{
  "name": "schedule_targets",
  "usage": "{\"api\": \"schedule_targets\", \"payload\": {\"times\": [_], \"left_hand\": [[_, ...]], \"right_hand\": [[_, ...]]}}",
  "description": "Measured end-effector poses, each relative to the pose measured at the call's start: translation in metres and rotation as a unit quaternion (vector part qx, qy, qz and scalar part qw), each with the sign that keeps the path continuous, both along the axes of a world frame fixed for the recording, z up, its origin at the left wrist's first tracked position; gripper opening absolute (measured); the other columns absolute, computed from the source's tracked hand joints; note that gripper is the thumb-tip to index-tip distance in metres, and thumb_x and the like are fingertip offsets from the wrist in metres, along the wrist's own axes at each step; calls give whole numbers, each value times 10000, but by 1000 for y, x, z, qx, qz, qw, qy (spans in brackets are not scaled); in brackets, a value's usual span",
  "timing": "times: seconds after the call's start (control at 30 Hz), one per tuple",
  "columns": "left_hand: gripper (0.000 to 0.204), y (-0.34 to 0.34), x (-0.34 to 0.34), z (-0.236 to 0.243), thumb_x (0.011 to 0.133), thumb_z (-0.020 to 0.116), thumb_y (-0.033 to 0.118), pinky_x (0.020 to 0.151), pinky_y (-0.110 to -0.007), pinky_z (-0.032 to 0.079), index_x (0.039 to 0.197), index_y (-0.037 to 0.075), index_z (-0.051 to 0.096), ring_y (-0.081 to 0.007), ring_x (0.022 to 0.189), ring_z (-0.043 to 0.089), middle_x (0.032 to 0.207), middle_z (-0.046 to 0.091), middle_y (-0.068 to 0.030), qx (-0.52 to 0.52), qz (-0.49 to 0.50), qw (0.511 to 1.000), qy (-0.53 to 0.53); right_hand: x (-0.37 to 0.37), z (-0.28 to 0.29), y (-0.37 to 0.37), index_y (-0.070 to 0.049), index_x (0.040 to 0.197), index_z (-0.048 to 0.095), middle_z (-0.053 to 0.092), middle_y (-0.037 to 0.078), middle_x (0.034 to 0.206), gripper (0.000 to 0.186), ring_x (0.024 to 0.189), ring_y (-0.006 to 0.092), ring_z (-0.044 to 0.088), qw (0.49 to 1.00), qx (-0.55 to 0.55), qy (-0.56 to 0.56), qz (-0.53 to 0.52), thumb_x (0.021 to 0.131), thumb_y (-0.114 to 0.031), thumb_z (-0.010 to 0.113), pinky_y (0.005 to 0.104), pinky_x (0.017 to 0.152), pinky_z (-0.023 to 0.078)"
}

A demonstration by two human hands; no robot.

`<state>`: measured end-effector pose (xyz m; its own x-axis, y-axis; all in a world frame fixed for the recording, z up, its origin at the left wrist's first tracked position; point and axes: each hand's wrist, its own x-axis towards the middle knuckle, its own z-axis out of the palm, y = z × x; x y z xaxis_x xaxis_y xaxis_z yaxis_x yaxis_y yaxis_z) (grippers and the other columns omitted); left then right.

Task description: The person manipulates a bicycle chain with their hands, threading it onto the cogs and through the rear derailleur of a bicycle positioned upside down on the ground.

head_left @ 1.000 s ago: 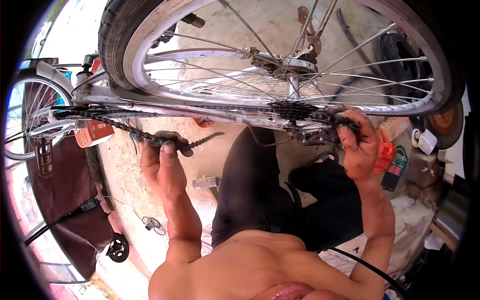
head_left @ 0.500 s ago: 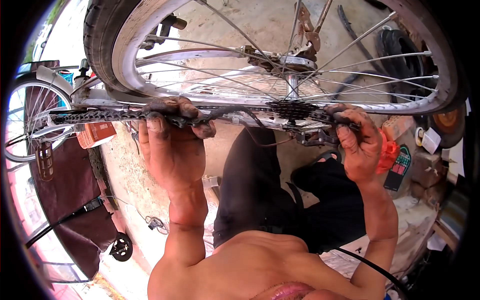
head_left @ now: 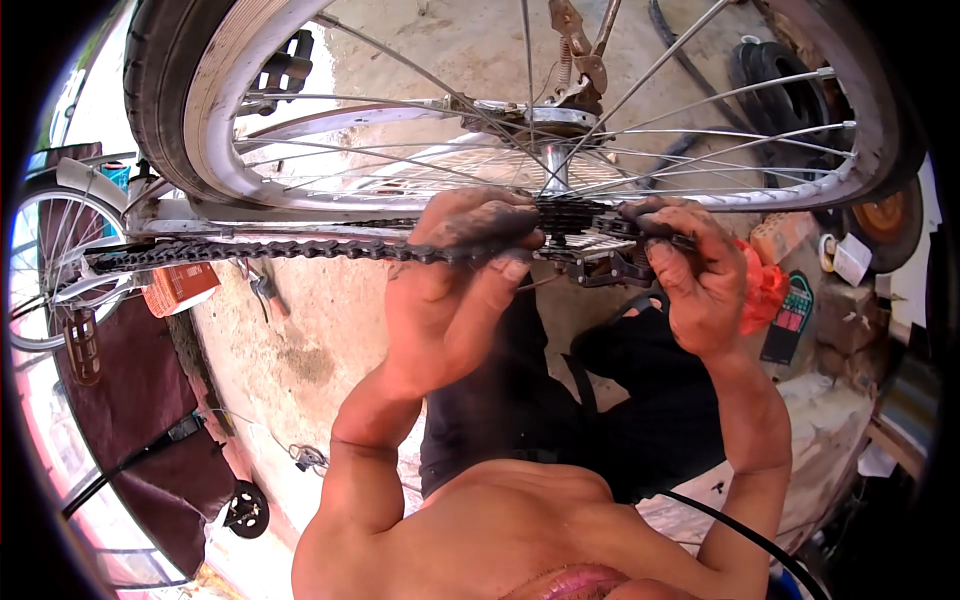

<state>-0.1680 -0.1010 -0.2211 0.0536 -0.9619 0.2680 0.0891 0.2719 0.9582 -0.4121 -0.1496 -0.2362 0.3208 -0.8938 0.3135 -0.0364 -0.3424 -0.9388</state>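
Observation:
Across the top stands a bicycle wheel [head_left: 215, 125] with silver spokes and a black tyre. My left hand [head_left: 450, 285], fingertips blackened, pinches the greasy bicycle chain [head_left: 270, 251] just left of the sprocket cluster [head_left: 568, 216]. From that grip the chain runs left, nearly straight, toward the front chainring area. My right hand [head_left: 697, 275] has its thumb and curled fingers closed on the outer end of the rear derailleur [head_left: 608, 266], right below and beside the sprockets. The exact contact is partly hidden by the fingers.
An orange-red box [head_left: 182, 288] and pliers-like tool [head_left: 264, 292] lie on the floor at left. Another bicycle wheel [head_left: 45, 255] and a maroon cloth [head_left: 140, 420] are at far left. A red plastic bag [head_left: 763, 288], a brick [head_left: 784, 237] and black tyres [head_left: 785, 95] are at right.
My left hand has moved right along the chain line, up to the sprockets, and the loose chain loop is now drawn straighter. My right hand stays on the derailleur. The view has shifted slightly.

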Motion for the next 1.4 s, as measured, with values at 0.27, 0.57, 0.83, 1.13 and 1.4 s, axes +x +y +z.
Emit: {"api": "schedule_targets", "payload": {"times": [0.27,0.57,0.83,1.13,1.4], "left_hand": [[279,-4,-13,14,905,663,-7,870,-360,538,1182,-39,653,-280,1003,658,1190,615,-182,4,-64,995,-80],[322,-16,-36,18,983,649,203,804,-343,576,1099,-96,675,-239,889,701,1056,674,-173,25,-69,985,156],[253,-30,-28,6,917,643,22,905,-350,496,1154,-60,673,-271,1028,623,1102,663,-171,-83,-53,990,-101],[250,-39,-39,11,930,634,55,912,-365,488,1151,-58,670,-293,1020,615,1162,630,-197,-125,-5,988,-88],[222,-47,-38,3,961,613,83,903,-342,491,1104,-72,683,-251,992,628,1061,684,-159,-42,-14,997,-56]], "right_hand": [[-1,-3,4,13,1165,661,638,108,1204,230,948,98,609,999,21,-30,0,937,40,656,197,708,492],[-6,1,1,10,1162,671,633,97,1197,216,921,107,618,997,71,-34,11,946,-1,671,225,737,508],[-8,37,-18,-20,1062,708,725,105,983,268,940,300,692,968,-181,171,9,804,-26,780,350,807,556],[-7,51,-36,-18,1002,714,726,115,942,271,868,302,700,970,-185,151,34,751,-29,815,355,730,561],[-5,68,-38,-26,987,722,702,124,1005,262,860,310,691,960,-188,201,43,744,-52,816,357,745,558]]}}
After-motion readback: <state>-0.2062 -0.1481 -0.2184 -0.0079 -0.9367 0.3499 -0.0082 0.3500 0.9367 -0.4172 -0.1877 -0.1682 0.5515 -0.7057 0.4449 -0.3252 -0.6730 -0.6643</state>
